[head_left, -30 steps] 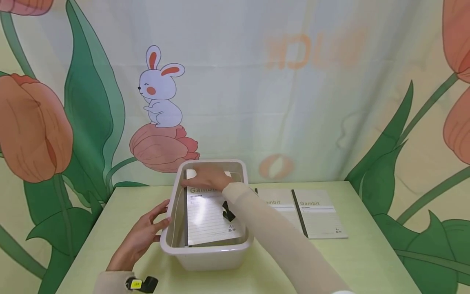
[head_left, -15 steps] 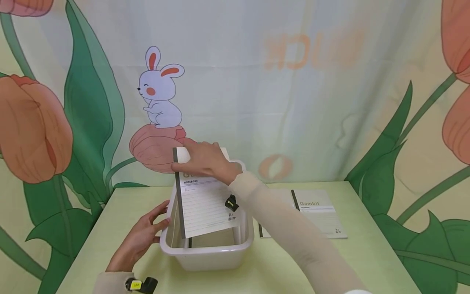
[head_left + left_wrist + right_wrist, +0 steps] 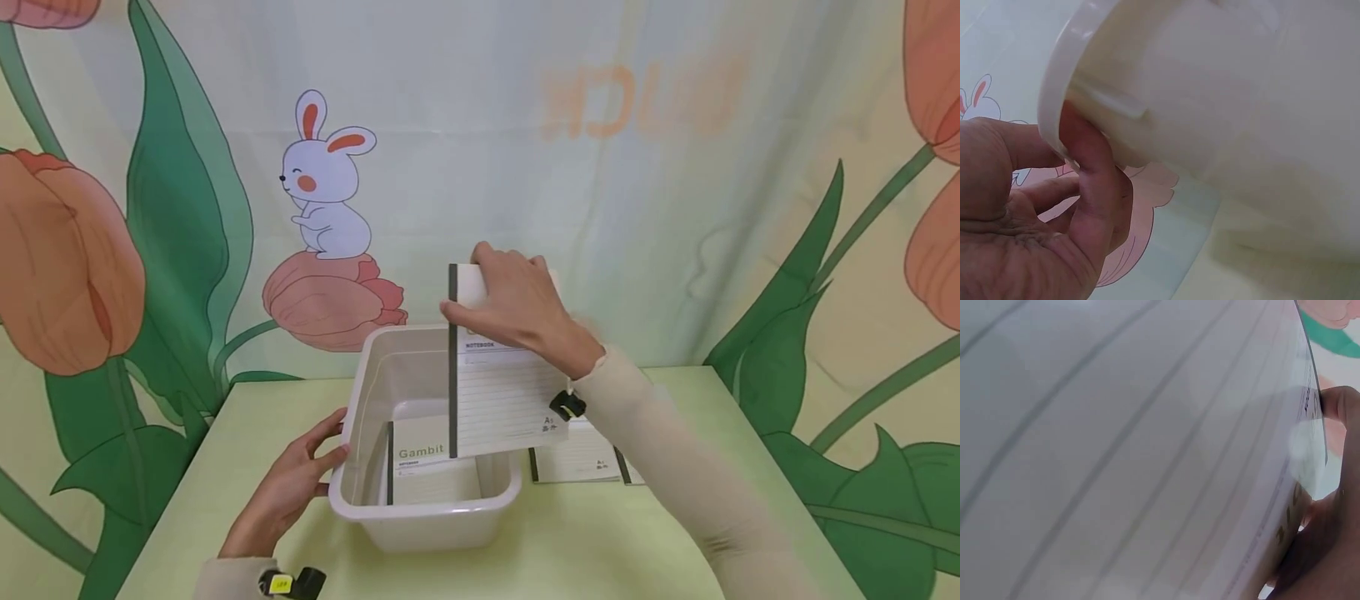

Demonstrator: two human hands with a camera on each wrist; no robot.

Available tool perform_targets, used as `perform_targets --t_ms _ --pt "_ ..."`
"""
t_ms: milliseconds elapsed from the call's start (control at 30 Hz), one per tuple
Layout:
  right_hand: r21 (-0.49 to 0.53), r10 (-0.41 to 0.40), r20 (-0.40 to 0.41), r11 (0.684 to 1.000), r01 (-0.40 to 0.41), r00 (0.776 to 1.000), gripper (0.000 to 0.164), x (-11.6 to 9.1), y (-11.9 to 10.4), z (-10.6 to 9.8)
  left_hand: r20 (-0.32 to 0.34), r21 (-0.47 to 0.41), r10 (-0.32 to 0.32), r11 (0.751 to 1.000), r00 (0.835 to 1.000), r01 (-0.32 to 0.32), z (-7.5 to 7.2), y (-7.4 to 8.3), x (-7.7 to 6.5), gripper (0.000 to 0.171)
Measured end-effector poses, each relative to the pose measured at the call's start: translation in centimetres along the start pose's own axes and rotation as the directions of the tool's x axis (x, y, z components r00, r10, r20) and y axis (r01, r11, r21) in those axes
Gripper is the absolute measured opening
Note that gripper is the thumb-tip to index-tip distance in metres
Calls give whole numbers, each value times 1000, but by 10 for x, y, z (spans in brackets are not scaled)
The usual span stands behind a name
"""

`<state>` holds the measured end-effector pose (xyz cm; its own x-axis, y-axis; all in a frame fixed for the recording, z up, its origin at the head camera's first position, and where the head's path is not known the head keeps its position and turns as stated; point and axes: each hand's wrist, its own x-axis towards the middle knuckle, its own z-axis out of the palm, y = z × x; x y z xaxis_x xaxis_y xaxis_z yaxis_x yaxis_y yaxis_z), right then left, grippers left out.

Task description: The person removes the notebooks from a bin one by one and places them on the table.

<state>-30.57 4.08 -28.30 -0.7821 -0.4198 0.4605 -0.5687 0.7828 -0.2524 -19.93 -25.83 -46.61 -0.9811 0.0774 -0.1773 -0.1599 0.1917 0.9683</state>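
My right hand (image 3: 521, 304) grips a white lined notebook (image 3: 502, 400) with a dark spine by its upper part. It holds the notebook up at a slant over the right rim of a pale plastic bin (image 3: 423, 512). In the right wrist view the cover of the held notebook (image 3: 1147, 437) fills most of the picture, with fingers at its edge. My left hand (image 3: 288, 479) pinches the left rim of the bin, and the left wrist view shows fingers hooked under that rim (image 3: 1054, 81). Another Gambit notebook (image 3: 431, 479) lies on the bin's floor.
To the right of the bin, two more notebooks lie on the pale green table (image 3: 600, 533), the nearer notebook (image 3: 577, 458) partly covered by the held one and the other notebook (image 3: 633, 477) mostly behind my right sleeve. A printed curtain (image 3: 480, 167) hangs behind the table.
My right hand has lifted the notebook out of the bin and carried it up and to the right, uncovering another notebook inside. The left hand stays on the rim.
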Motion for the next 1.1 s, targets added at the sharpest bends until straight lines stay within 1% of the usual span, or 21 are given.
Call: perform_targets --t_ms 233,333,400,467,567,733,967,1100 --pt "-59 87 -24 994 -88 996 52 -39 62 -5 -8 -4 -6 1000 1000 6 1 0 0 62" --pt "-86 122 -17 989 -123 992 51 -58 85 -1 -2 -1 -12 1000 1000 12 2 1 0 63" --pt "-109 131 -1 986 -130 991 49 -71 99 5 -2 1 -21 1000 1000 21 2 1 0 64" --pt "-135 135 19 982 -132 991 46 -84 111 15 -1 1 -24 1000 1000 24 2 1 0 64" --pt "-169 137 55 977 -126 989 46 -103 124 36 -6 -1 -29 1000 1000 29 2 1 0 63" --pt "-224 139 122 968 -110 983 50 -133 136 76 -4 -1 -24 1000 1000 24 1 1 0 63" --pt "-257 195 238 957 -132 952 55 -161 146 126 3 4 -26 1000 1000 26 1 1 -1 63" --pt "-261 214 286 955 -139 934 62 -172 151 148 4 6 -40 999 999 40 1 1 0 64"
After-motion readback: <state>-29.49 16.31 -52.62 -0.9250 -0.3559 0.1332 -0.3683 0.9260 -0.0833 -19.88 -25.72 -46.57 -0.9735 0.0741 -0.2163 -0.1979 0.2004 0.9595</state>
